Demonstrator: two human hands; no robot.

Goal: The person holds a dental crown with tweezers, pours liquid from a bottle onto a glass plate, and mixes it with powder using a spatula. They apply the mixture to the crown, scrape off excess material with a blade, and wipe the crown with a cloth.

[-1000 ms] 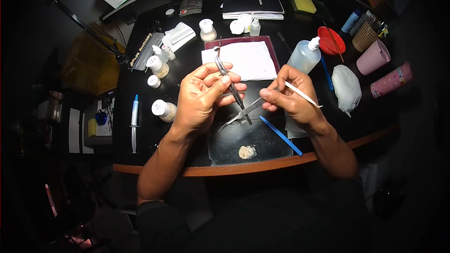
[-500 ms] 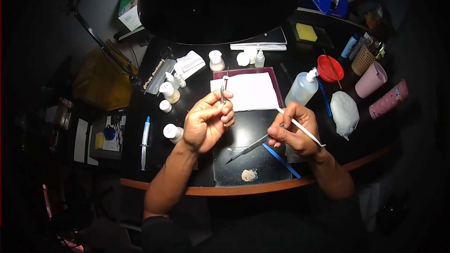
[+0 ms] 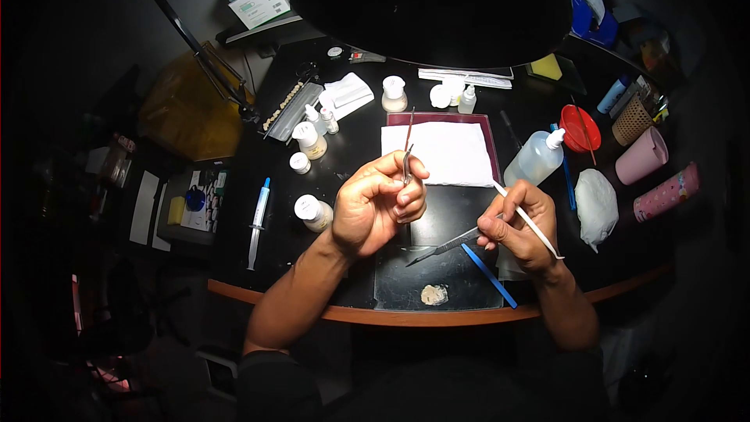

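Observation:
Pinched fingers of my left hand (image 3: 379, 205) hold a small curved metal tool (image 3: 406, 166) upright in front of a white paper towel (image 3: 449, 150). My right hand (image 3: 521, 225) grips a scalpel-like metal tool (image 3: 445, 247), its blade pointing down and left, together with a white stick tool (image 3: 535, 228) with a hooked end. Below the hands lies a glass plate (image 3: 391, 285) with a lump of pale material (image 3: 434, 295) on it. A blue stick (image 3: 490, 277) lies diagonally across the plate's right side.
White-capped jars (image 3: 312, 211) and a syringe (image 3: 258, 223) stand or lie at the left. On the right are a clear pump bottle (image 3: 535, 158), a red bowl (image 3: 580, 128), a white wrapped lump (image 3: 596, 207) and a pink tube (image 3: 666, 191). A dark lamp or screen (image 3: 430, 8) overhangs the back.
The whole view has shifted, so the desk and both hands appear further right. Both hands keep their tools, and the thin reddish stick now shows more clearly behind the left hand's tool.

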